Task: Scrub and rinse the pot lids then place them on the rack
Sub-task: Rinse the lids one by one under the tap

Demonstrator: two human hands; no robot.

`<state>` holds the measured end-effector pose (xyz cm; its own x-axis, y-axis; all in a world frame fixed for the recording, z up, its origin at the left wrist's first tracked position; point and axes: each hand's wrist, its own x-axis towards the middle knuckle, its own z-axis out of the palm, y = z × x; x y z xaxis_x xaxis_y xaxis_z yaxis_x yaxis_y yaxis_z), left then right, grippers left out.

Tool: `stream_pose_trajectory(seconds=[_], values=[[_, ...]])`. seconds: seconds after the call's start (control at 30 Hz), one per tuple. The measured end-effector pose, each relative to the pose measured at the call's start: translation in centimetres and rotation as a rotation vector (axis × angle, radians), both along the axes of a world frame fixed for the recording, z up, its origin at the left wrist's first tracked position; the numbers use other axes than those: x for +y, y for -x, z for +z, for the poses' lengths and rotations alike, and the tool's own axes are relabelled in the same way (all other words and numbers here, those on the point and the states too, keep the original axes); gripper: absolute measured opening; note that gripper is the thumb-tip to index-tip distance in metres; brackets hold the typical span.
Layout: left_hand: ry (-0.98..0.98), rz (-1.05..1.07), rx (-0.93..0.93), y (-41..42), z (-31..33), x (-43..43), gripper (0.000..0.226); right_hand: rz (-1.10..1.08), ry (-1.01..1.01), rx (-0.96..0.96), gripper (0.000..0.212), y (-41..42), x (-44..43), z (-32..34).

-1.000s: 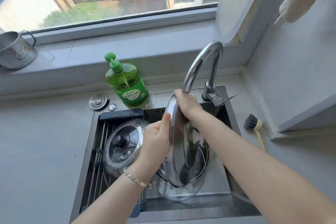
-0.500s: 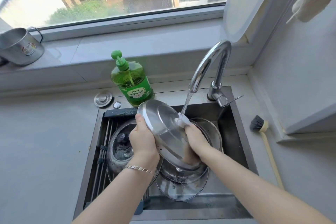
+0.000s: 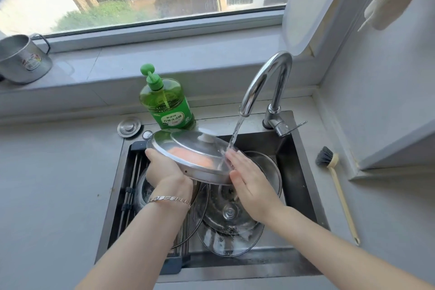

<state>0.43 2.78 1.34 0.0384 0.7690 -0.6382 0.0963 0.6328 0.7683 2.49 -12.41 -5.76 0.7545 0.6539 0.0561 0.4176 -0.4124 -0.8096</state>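
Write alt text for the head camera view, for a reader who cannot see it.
A person's left hand grips a round stainless-steel pot lid under a running chrome tap, while the flat right hand touches its rim. More lids lie in the steel sink below, a green soap bottle behind.

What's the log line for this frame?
phase: rinse | left hand: grips steel pot lid rim | right hand: open, touching lid under stream | faucet: running | sink: more lids

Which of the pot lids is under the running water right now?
The steel lid that the left hand grips and the right hand touches. The other lids lie below it in the sink, held by no hand.
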Motion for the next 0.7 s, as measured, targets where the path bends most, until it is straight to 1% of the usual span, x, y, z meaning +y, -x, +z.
stream_pose_trajectory(seconds=[0.03,0.07,0.17,0.2,0.27,0.3,0.33,0.37,0.4,0.47,0.53,0.63,0.67,0.7], values=[[-0.003,0.003,-0.001,0.0,0.2,-0.3,0.028,0.008,0.024,0.001,0.082,0.1,0.4,0.5],[0.001,-0.007,0.003,-0.1,0.1,-0.4,0.030,0.038,0.039,-0.045,0.083,0.4,1.2,1.3],[0.036,-0.035,0.058,-0.2,-0.1,-1.0,0.041,0.119,0.031,-0.339,0.062,1.5,3.4,2.8],[0.055,-0.032,0.060,-0.1,-0.1,-1.0,0.043,0.124,0.004,-0.397,0.056,1.5,3.6,2.7],[0.076,-0.018,0.024,0.0,-0.1,-0.7,0.038,0.157,-0.059,-0.440,0.050,1.0,3.0,1.8],[0.077,-0.015,-0.001,0.0,0.0,-0.6,0.034,0.154,-0.081,-0.415,0.050,0.7,2.3,1.1],[0.068,-0.030,-0.028,0.2,0.0,-0.3,0.032,0.113,-0.086,-0.327,0.052,0.5,1.5,0.5],[0.057,-0.054,-0.055,0.4,-0.1,0.0,0.032,0.056,-0.080,-0.168,0.056,0.2,0.6,0.0],[0.059,-0.091,-0.083,0.8,-0.4,0.6,0.033,-0.012,-0.084,0.030,0.058,-0.1,-0.1,-0.5],[0.081,-0.195,-0.109,1.6,-1.1,1.7,0.037,-0.178,-0.114,0.389,0.049,-1.2,-1.2,-1.3],[0.128,-0.309,-0.143,2.5,-1.9,2.6,0.042,-0.360,-0.120,0.628,0.046,-2.8,-1.5,-2.1],[0.255,-0.447,-0.158,3.5,-2.7,3.0,0.052,-0.533,-0.281,1.087,0.035,-4.7,-1.3,-2.8],[0.277,-0.488,-0.145,3.8,-3.1,3.0,0.055,-0.586,-0.333,1.170,0.033,-5.0,-1.3,-2.5],[0.301,-0.517,-0.131,3.9,-3.4,2.9,0.057,-0.622,-0.348,1.192,0.031,-5.3,-1.4,-2.2]])
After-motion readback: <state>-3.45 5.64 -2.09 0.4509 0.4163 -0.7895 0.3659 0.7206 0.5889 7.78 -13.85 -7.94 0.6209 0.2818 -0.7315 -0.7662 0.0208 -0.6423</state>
